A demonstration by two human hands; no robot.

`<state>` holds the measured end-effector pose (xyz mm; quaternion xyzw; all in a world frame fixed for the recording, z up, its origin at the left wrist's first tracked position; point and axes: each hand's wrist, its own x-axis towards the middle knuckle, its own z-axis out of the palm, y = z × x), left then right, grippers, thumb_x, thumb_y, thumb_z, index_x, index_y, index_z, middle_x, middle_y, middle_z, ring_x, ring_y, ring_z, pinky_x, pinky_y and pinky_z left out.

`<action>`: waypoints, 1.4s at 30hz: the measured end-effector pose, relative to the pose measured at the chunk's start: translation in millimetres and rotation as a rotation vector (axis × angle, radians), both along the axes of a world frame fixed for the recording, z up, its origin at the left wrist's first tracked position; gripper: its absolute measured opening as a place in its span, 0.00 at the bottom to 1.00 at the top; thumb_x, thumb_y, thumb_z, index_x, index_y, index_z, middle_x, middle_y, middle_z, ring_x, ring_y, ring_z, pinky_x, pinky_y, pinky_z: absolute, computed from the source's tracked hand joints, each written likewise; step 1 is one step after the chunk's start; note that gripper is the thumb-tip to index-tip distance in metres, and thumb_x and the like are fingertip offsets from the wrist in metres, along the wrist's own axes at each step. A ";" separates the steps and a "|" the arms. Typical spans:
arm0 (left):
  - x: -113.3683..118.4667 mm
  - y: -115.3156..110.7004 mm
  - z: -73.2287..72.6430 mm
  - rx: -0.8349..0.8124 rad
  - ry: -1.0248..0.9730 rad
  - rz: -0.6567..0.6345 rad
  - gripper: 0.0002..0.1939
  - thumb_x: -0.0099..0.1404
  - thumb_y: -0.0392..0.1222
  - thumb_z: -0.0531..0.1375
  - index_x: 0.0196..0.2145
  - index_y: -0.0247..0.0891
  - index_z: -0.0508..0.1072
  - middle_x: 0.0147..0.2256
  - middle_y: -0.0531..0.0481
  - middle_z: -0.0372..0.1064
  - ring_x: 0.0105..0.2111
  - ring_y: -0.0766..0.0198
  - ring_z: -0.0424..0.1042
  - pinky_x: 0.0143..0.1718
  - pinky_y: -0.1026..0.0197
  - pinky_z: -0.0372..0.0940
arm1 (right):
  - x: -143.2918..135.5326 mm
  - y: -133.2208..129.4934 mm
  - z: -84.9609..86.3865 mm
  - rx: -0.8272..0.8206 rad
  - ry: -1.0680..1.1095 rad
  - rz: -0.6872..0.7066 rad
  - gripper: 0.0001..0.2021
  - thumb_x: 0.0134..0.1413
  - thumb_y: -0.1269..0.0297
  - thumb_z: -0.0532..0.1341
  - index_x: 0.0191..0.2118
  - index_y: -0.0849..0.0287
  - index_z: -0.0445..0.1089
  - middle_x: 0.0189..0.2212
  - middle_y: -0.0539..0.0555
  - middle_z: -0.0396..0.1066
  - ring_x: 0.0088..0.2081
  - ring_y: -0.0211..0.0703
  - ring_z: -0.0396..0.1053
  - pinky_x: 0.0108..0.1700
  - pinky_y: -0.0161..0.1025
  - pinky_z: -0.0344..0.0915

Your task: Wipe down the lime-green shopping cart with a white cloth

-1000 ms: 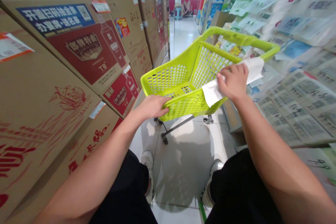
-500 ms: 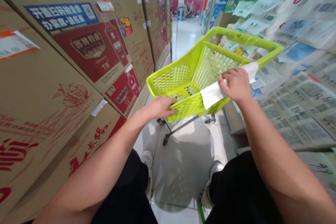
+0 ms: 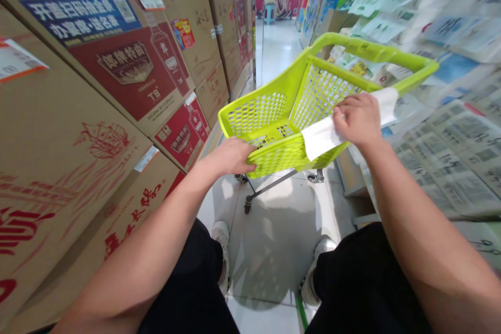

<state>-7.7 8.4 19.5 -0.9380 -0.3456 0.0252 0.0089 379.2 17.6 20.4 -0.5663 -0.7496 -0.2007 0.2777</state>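
Observation:
A lime-green shopping cart (image 3: 274, 159) with a lattice basket stands on its wheels in front of me, turned sideways. My left hand (image 3: 237, 156) grips the near rim at the basket's left end, thumb and fingers on either side of it. A white cloth (image 3: 321, 138) lies draped along the near rim toward the handle. Closed over this cloth, my right hand (image 3: 358, 117) presses it onto the rim at the right part of the cart.
Stacked cartons (image 3: 125, 68) rise along the left. Packaged paper goods (image 3: 450, 151) fill the right side. My two shoes stand on the tiled floor (image 3: 270, 250). Far down the aisle is a person near a blue stool (image 3: 269, 13).
My right hand has shifted slightly right and up along the rim with the cloth. My left hand has moved slightly left, still on the rim. The view has shifted a little.

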 end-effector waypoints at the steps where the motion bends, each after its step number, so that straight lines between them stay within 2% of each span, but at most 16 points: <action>1: 2.3 -1.2 -1.0 0.014 0.005 0.008 0.20 0.66 0.53 0.60 0.46 0.35 0.80 0.38 0.40 0.80 0.39 0.51 0.79 0.40 0.55 0.68 | 7.9 1.1 0.7 0.029 0.009 -0.037 0.22 0.70 0.53 0.50 0.35 0.54 0.78 0.42 0.64 0.80 0.52 0.62 0.69 0.66 0.66 0.55; 3: 8.1 -3.7 -3.1 0.024 0.005 0.014 0.20 0.65 0.53 0.61 0.46 0.36 0.80 0.37 0.41 0.80 0.39 0.51 0.79 0.41 0.54 0.68 | -0.9 -2.5 -2.5 0.056 0.024 -0.070 0.21 0.70 0.56 0.49 0.38 0.55 0.79 0.43 0.63 0.80 0.55 0.63 0.68 0.71 0.69 0.46; 6: 14.3 -5.7 -4.4 0.010 0.014 0.019 0.19 0.65 0.52 0.60 0.45 0.36 0.81 0.37 0.41 0.81 0.39 0.50 0.80 0.41 0.54 0.69 | -57.7 -17.9 -13.5 -0.008 0.000 0.033 0.20 0.69 0.62 0.48 0.42 0.55 0.80 0.50 0.61 0.79 0.63 0.64 0.65 0.74 0.71 0.38; 8: 14.2 -6.0 -3.0 -0.005 0.027 0.025 0.19 0.65 0.52 0.60 0.44 0.36 0.82 0.37 0.40 0.81 0.39 0.50 0.80 0.40 0.54 0.69 | -95.1 -27.4 -18.8 -0.066 -0.058 0.167 0.20 0.69 0.63 0.48 0.42 0.55 0.80 0.56 0.60 0.77 0.67 0.62 0.62 0.73 0.67 0.44; 10: 10.8 -5.8 -0.5 -0.021 0.041 0.029 0.19 0.66 0.52 0.61 0.44 0.37 0.82 0.38 0.40 0.81 0.39 0.50 0.80 0.40 0.54 0.69 | -110.0 -30.4 -17.8 -0.129 -0.117 0.245 0.21 0.70 0.64 0.48 0.41 0.57 0.79 0.57 0.61 0.76 0.64 0.59 0.65 0.68 0.59 0.56; 12: 5.8 -5.4 1.9 -0.034 0.044 0.019 0.19 0.66 0.52 0.61 0.46 0.37 0.82 0.39 0.40 0.82 0.40 0.50 0.80 0.41 0.55 0.69 | -97.0 -25.8 -10.0 -0.199 -0.163 0.187 0.20 0.70 0.64 0.48 0.38 0.58 0.78 0.49 0.63 0.79 0.54 0.58 0.72 0.57 0.54 0.63; 14: 1.9 -4.9 2.7 -0.037 0.038 0.007 0.20 0.67 0.52 0.61 0.47 0.37 0.82 0.40 0.40 0.82 0.41 0.51 0.80 0.41 0.55 0.69 | -66.4 -17.0 1.7 -0.228 -0.194 0.018 0.21 0.70 0.63 0.48 0.35 0.59 0.77 0.38 0.65 0.79 0.43 0.56 0.72 0.47 0.52 0.61; 16: 0.9 -4.7 1.4 -0.028 0.031 0.000 0.20 0.67 0.52 0.61 0.47 0.37 0.82 0.40 0.40 0.82 0.41 0.51 0.80 0.41 0.55 0.68 | -37.8 -10.0 11.9 -0.211 -0.219 -0.127 0.22 0.71 0.61 0.48 0.31 0.59 0.75 0.33 0.66 0.77 0.38 0.55 0.70 0.43 0.51 0.56; 19: 4.4 -5.8 -2.0 -0.007 0.032 0.004 0.19 0.67 0.52 0.60 0.43 0.36 0.83 0.38 0.40 0.82 0.39 0.51 0.80 0.39 0.56 0.68 | -34.1 -11.4 14.8 -0.190 -0.236 -0.174 0.24 0.71 0.55 0.49 0.30 0.60 0.76 0.33 0.65 0.78 0.39 0.55 0.68 0.42 0.51 0.52; 25: 2.7 -5.2 -2.0 -0.020 0.043 0.016 0.18 0.66 0.51 0.62 0.44 0.36 0.82 0.38 0.40 0.82 0.38 0.51 0.80 0.38 0.55 0.67 | -106.4 -35.4 -4.1 -0.245 -0.237 0.024 0.28 0.71 0.44 0.50 0.39 0.58 0.80 0.41 0.61 0.79 0.46 0.58 0.68 0.46 0.49 0.52; 27: -3.0 -2.8 -1.9 -0.027 0.024 -0.013 0.18 0.67 0.51 0.63 0.46 0.37 0.82 0.40 0.41 0.82 0.40 0.51 0.80 0.39 0.56 0.68 | -98.9 -32.3 -2.5 -0.246 -0.234 -0.002 0.28 0.72 0.44 0.50 0.37 0.58 0.80 0.39 0.62 0.78 0.45 0.58 0.67 0.45 0.50 0.53; 31: -7.4 -1.1 -4.0 -0.030 -0.011 -0.072 0.18 0.69 0.52 0.61 0.48 0.37 0.81 0.40 0.42 0.81 0.40 0.53 0.79 0.41 0.56 0.68 | -43.6 -15.7 7.1 -0.159 -0.188 -0.187 0.22 0.70 0.53 0.52 0.33 0.57 0.79 0.37 0.63 0.77 0.44 0.59 0.65 0.44 0.51 0.53; 33: -3.7 -3.2 -4.3 -0.029 -0.004 -0.060 0.18 0.69 0.52 0.60 0.47 0.37 0.82 0.40 0.42 0.81 0.40 0.53 0.79 0.40 0.56 0.68 | -32.2 -14.1 6.7 -0.103 -0.160 -0.231 0.20 0.68 0.56 0.52 0.35 0.57 0.79 0.38 0.63 0.77 0.45 0.60 0.64 0.47 0.53 0.53; 35: 1.5 -6.0 -3.5 -0.024 0.009 -0.025 0.18 0.68 0.52 0.60 0.45 0.37 0.82 0.38 0.41 0.81 0.38 0.53 0.79 0.39 0.56 0.68 | -47.1 -21.9 0.4 -0.085 -0.144 -0.176 0.19 0.69 0.57 0.52 0.37 0.57 0.78 0.40 0.62 0.77 0.46 0.60 0.63 0.50 0.55 0.52; 40: 2.6 -7.0 0.9 -0.046 0.026 0.031 0.17 0.66 0.52 0.63 0.43 0.38 0.83 0.37 0.42 0.81 0.37 0.52 0.79 0.39 0.57 0.67 | -132.3 -55.5 -19.4 -0.144 -0.171 0.181 0.20 0.73 0.51 0.50 0.44 0.57 0.75 0.43 0.60 0.76 0.48 0.56 0.64 0.53 0.52 0.52; 42: -2.9 -4.5 1.0 -0.060 0.009 0.007 0.16 0.66 0.51 0.63 0.44 0.39 0.82 0.38 0.43 0.81 0.38 0.53 0.79 0.40 0.57 0.67 | -138.0 -56.2 -18.0 -0.173 -0.201 0.212 0.21 0.73 0.50 0.49 0.43 0.57 0.74 0.41 0.60 0.76 0.46 0.56 0.65 0.51 0.51 0.52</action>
